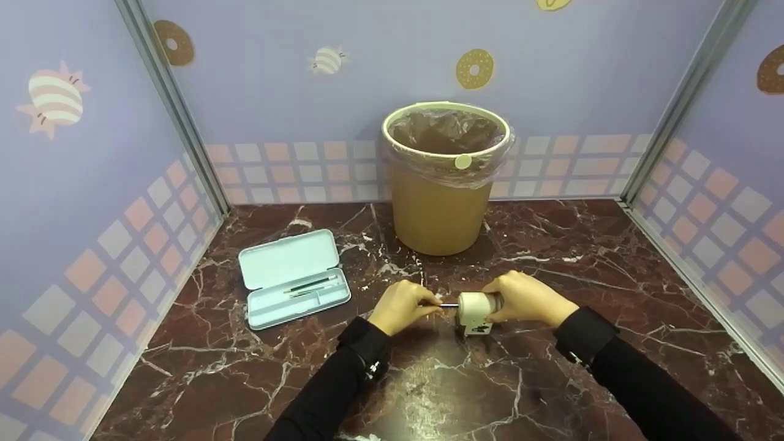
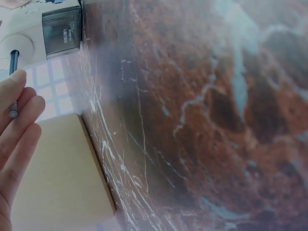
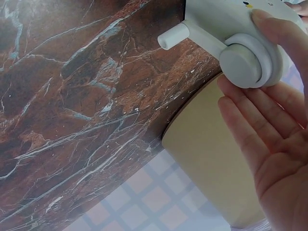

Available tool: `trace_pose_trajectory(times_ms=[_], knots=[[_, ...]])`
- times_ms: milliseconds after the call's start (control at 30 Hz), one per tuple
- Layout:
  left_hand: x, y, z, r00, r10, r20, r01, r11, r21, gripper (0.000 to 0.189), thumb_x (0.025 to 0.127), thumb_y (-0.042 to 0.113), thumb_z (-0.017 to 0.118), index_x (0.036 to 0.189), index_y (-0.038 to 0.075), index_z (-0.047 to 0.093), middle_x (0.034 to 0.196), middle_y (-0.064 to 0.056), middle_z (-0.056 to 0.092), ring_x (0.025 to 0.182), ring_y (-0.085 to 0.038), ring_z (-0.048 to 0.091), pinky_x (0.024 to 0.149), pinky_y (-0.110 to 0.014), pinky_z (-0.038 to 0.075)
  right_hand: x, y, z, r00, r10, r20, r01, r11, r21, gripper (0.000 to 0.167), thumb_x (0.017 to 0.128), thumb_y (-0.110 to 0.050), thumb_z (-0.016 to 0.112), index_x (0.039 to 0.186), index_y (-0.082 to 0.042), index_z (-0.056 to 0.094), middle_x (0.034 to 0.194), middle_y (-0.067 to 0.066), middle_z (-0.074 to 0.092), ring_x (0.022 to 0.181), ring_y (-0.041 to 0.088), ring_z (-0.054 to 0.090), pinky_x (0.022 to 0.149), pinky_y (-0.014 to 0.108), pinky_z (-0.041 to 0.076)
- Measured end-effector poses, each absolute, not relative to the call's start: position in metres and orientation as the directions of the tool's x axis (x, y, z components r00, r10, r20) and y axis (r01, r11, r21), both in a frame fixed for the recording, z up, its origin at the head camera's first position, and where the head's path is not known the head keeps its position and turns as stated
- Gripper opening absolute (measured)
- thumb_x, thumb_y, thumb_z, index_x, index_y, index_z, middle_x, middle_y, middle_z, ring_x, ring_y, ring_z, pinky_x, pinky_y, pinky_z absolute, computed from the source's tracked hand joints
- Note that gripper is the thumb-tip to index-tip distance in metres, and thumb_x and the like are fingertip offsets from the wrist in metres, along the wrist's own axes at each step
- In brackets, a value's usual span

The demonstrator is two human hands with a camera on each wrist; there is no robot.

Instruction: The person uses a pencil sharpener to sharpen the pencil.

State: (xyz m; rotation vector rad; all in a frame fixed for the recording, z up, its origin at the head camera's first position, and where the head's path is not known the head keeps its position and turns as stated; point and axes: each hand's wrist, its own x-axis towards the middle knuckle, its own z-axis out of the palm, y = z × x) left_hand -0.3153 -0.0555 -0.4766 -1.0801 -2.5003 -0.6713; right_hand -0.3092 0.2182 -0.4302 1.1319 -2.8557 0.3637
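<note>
A white crank pencil sharpener [image 1: 474, 307] stands on the dark marbled table in the head view. My left hand [image 1: 401, 306] pinches a dark pencil [image 1: 449, 305] near its end, and the pencil's other end sits in the sharpener's round front hole. The left wrist view shows the sharpener's see-through dark drawer [image 2: 62, 34] low on its front. My right hand [image 1: 530, 298] grips the sharpener's body from the far side, thumb on one side and fingers on the other. In the right wrist view, the white crank handle [image 3: 174, 36] points away from the hand, untouched.
An open light-blue pencil case [image 1: 269, 311] lies to the left with several thin pencils [image 1: 312, 285] inside. Behind the hands stands a tan waste bin [image 1: 438, 214] lined with a clear bag. Patterned panels [image 1: 349, 86] enclose the table at the back and sides.
</note>
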Motion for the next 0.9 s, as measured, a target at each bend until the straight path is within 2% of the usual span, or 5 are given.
trace_pose_trajectory(times_ms=[467, 633, 900], knots=[[-0.3156, -0.0569, -0.4750, -0.672, 0.590, 0.447, 0.738, 0.582, 0.342, 0.011, 0.083, 0.018, 0.083, 0.093, 0.013, 0.083, 0.091, -0.002, 0.082, 0.075, -0.016, 0.077, 0.074, -0.030, 0.061, -0.3100, 0.2181, -0.4312, -0.743, -0.657, 0.124, -0.668, 0.717, -0.201, 0.031, 0.072, -0.022, 0.090, 0.096, -0.006, 0.078, 0.085, 0.005, 0.079, 0.064, 0.005, 0.059, 0.062, 0.027, 0.049], [-0.3156, -0.0574, -0.4749, -0.676, 0.593, 0.437, 0.736, 0.577, 0.355, 0.012, 0.083, 0.016, 0.082, 0.093, 0.010, 0.082, 0.091, -0.004, 0.082, 0.074, -0.017, 0.077, 0.073, -0.029, 0.062, -0.3096, 0.2184, -0.4315, -0.733, -0.668, 0.131, -0.679, 0.704, -0.208, 0.028, 0.072, -0.021, 0.090, 0.093, -0.006, 0.077, 0.083, 0.005, 0.078, 0.063, 0.004, 0.058, 0.059, 0.024, 0.047], [-0.3171, -0.0585, -0.4750, -0.677, 0.599, 0.428, 0.735, 0.581, 0.349, 0.011, 0.084, 0.018, 0.082, 0.093, 0.013, 0.083, 0.091, -0.002, 0.082, 0.074, -0.015, 0.077, 0.072, -0.029, 0.061, -0.3100, 0.2183, -0.4309, -0.732, -0.671, 0.123, -0.680, 0.703, -0.208, 0.029, 0.073, -0.020, 0.089, 0.094, -0.006, 0.078, 0.085, 0.006, 0.079, 0.064, 0.005, 0.060, 0.059, 0.023, 0.048]])
